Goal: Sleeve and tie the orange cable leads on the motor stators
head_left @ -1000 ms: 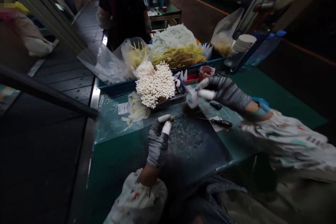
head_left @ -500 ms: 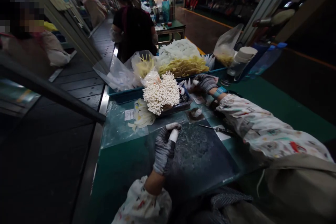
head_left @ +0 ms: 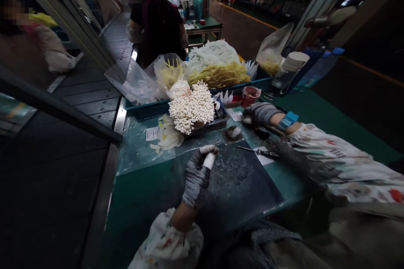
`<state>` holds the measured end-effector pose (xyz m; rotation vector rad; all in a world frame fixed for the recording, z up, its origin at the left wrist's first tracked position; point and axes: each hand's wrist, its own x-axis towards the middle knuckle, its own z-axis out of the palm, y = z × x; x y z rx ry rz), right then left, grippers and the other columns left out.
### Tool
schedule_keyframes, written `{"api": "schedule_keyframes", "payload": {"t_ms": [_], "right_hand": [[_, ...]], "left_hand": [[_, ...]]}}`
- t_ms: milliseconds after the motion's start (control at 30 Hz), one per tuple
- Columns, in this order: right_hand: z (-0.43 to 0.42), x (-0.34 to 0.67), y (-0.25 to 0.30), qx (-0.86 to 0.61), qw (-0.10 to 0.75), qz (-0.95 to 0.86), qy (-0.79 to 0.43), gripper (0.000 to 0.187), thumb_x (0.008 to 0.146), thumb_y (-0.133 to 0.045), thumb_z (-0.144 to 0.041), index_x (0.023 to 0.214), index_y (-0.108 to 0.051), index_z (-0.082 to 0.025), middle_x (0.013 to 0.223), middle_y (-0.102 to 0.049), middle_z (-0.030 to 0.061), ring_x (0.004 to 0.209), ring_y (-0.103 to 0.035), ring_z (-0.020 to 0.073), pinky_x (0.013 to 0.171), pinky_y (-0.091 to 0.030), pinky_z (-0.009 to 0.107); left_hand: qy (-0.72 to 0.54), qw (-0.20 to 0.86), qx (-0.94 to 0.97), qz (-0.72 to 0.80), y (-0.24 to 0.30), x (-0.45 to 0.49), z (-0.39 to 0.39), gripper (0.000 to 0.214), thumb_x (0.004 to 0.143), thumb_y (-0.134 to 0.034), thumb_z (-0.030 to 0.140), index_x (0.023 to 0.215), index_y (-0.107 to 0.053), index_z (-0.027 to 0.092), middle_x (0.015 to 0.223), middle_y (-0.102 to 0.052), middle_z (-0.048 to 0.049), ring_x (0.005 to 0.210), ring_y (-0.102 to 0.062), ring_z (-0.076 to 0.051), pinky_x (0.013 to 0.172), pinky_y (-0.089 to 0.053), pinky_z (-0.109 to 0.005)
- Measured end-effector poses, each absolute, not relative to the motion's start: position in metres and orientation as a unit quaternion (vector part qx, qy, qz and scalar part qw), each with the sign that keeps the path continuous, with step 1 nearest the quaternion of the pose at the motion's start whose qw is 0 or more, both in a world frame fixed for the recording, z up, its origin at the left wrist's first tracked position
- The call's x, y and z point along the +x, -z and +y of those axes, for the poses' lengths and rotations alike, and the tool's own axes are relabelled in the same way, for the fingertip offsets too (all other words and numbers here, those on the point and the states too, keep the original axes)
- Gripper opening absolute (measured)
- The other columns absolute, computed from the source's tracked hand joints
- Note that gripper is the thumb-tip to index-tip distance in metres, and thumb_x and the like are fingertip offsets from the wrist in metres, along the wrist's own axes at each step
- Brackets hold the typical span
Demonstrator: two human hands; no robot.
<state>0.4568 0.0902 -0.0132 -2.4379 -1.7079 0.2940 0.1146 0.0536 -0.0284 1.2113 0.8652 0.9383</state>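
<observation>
My left hand (head_left: 198, 174), in a grey glove with white-wrapped fingertips, hovers over the left part of a dark mat (head_left: 243, 185). Its thumb and forefinger are pinched together; anything between them is too small to name. My right hand (head_left: 261, 114), gloved alike and with a blue band at the wrist, is low over the table by a white label (head_left: 236, 116). Its fingers are curled and what they hold, if anything, is hidden. A small white nozzle bottle (head_left: 235, 132) and a pair of tweezers (head_left: 257, 150) lie between the hands.
A bundle of white-tipped sticks (head_left: 191, 107) rests on a small dark tray. Behind it, a blue tray (head_left: 143, 111) holds yellow strips (head_left: 217, 76) and pale pieces (head_left: 213, 55). A red-brown cup (head_left: 251, 96) and a clear jar (head_left: 280, 77) stand at right. A person (head_left: 154, 25) is ahead.
My right hand has drawn back toward me and slightly right from beside the white nozzles, uncovering the red-brown cup. My left hand keeps its pinch in nearly the same place.
</observation>
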Motion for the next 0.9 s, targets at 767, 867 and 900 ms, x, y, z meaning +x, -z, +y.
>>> {"api": "schedule_keyframes", "payload": {"t_ms": [767, 867, 900], "right_hand": [[0.135, 0.462, 0.007, -0.813, 0.286, -0.508, -0.002, 0.036, 0.095, -0.056, -0.035, 0.121, -0.072, -0.016, 0.12, -0.078, 0.0092, 0.104, -0.073, 0.024, 0.094, -0.058, 0.035], [0.154, 0.46, 0.008, -0.817, 0.307, -0.489, 0.005, 0.034, 0.095, -0.058, -0.036, 0.117, -0.074, -0.017, 0.116, -0.079, 0.0083, 0.103, -0.073, 0.0245, 0.093, -0.057, 0.035], [0.158, 0.46, 0.009, -0.819, 0.305, -0.486, 0.004, 0.032, 0.094, -0.059, -0.036, 0.115, -0.075, -0.018, 0.114, -0.08, 0.0076, 0.102, -0.073, 0.0244, 0.092, -0.057, 0.035]], "left_hand": [[-0.421, 0.65, 0.512, 0.372, 0.033, 0.117, 0.053, 0.018, 0.086, -0.076, 0.032, 0.1, -0.079, 0.02, 0.106, -0.081, -0.0078, 0.102, -0.074, -0.022, 0.104, -0.057, -0.039], [-0.424, 0.649, 0.512, 0.369, 0.033, 0.117, 0.054, 0.017, 0.087, -0.075, 0.03, 0.1, -0.079, 0.019, 0.106, -0.081, -0.0077, 0.102, -0.075, -0.022, 0.103, -0.057, -0.039], [-0.426, 0.65, 0.512, 0.366, 0.033, 0.117, 0.054, 0.017, 0.087, -0.074, 0.03, 0.099, -0.078, 0.019, 0.106, -0.081, -0.0076, 0.102, -0.075, -0.021, 0.102, -0.058, -0.038]]}}
